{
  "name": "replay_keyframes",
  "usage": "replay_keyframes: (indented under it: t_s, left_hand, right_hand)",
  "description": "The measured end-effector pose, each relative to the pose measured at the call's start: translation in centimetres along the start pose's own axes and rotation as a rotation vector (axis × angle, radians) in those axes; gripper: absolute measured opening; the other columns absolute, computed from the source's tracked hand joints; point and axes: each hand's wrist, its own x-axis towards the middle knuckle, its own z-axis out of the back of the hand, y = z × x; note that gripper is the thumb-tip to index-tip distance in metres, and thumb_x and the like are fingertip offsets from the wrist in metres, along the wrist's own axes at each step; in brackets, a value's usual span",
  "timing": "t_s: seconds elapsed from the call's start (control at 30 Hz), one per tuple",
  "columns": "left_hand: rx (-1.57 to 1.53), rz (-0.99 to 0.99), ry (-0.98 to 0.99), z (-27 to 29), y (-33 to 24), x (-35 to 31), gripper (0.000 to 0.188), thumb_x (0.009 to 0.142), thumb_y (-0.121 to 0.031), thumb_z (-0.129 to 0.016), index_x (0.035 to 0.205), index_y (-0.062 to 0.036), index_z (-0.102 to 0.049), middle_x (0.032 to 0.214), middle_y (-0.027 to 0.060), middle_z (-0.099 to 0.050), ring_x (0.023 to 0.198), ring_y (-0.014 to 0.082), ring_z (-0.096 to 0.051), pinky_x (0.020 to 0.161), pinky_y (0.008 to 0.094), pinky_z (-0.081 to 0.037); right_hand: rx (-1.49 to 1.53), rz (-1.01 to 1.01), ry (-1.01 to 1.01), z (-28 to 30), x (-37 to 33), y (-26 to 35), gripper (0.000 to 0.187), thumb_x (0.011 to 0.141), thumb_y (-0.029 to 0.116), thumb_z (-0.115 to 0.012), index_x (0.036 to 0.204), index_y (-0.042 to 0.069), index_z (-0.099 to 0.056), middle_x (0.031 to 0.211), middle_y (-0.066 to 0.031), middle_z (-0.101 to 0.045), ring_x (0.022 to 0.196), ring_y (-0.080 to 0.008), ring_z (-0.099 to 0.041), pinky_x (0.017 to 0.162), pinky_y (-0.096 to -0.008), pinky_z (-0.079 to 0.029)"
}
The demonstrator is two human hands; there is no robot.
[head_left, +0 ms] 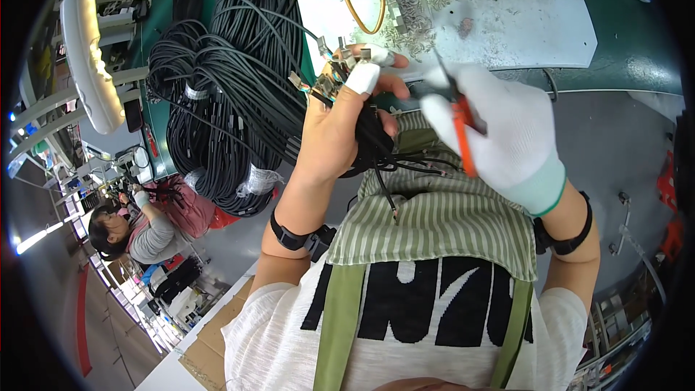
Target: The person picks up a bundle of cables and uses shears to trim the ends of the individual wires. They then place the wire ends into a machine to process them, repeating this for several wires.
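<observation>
So here's where we're at: our left hand [340, 130] is clamped tight round a bundle of thin black cables [373, 141], fingers closed, with white tape on the fingertips. The metal connector ends [329, 76] fan out just above the fist, and the loose tails hang below it over the striped apron [434, 224].

Our right hand [499, 137], in a white glove, is closed on a pair of orange-handled cutters [460, 127], sitting just right of the bundle. The tool's tip points toward the connector ends, but it's blurred, so we can't tell whether it touches them.

Progress-wise, our guess is we're mid-batch. Just one handful is in the grip, and up and to the left of it sit big coils of black cable [217, 101], still bundled with wraps. Above the grip, the white worktop [521, 22] is littered with small bits, probably offcuts, so some trimming looks done already.

No real bins or trays near the grip that we can make out. Far off to the lower left, a co-worker [137, 228] handles their own cables.
</observation>
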Motion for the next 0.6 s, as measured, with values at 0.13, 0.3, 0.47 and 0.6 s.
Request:
replay_keyframes:
  t_s: [0.13, 0.3, 0.47, 0.6]
  left_hand:
    - [0.007, 0.007, 0.014, -0.1, -0.3, -0.8, 0.027, 0.098, -0.018, -0.048, 0.117, 0.0011, -0.05, 0.109, 0.0135, -0.06, 0.089, 0.0162, -0.059, 0.054, 0.0251, -0.05]
    - [0.187, -0.097, 0.04, 0.6, 0.3, -0.2, 0.029, 0.098, -0.015, -0.041, 0.12, 0.0009, -0.049, 0.115, 0.0186, -0.059, 0.095, 0.0227, -0.062, 0.057, 0.031, -0.051]
    - [0.149, -0.087, 0.008, -0.1, 0.9, 0.3, 0.028, 0.098, -0.017, -0.043, 0.118, 0.0014, -0.049, 0.11, 0.0188, -0.062, 0.084, 0.0218, -0.065, 0.062, 0.0289, -0.052]
    - [0.15, 0.229, 0.229, -0.7, -0.9, 0.3, 0.022, 0.096, -0.014, -0.05, 0.113, 0.0004, -0.053, 0.1, 0.0081, -0.066, 0.078, 0.0109, -0.061, 0.061, 0.0229, -0.048]
  right_hand:
    - [0.398, -0.225, 0.141, -0.3, 1.7, 0.5, 0.021, 0.084, 0.022, -0.067, 0.096, 0.006, -0.062, 0.062, -0.0107, -0.056, 0.054, -0.0259, -0.059, 0.052, -0.0307, -0.045]
    - [0.211, 0.033, 0.145, -2.4, 1.5, 1.0, 0.02, 0.082, 0.021, -0.067, 0.095, 0.006, -0.062, 0.064, -0.01, -0.059, 0.056, -0.0216, -0.062, 0.053, -0.0299, -0.046]
    - [0.294, -0.071, 0.103, -2.2, 1.5, 0.4, 0.018, 0.083, 0.019, -0.065, 0.092, 0.005, -0.059, 0.066, -0.0084, -0.061, 0.056, -0.0171, -0.062, 0.053, -0.0297, -0.046]
    - [0.587, -0.27, -0.017, 1.4, 0.3, -1.5, 0.021, 0.086, 0.024, -0.064, 0.086, 0.003, -0.058, 0.069, -0.0072, -0.063, 0.056, -0.0158, -0.06, 0.052, -0.028, -0.046]
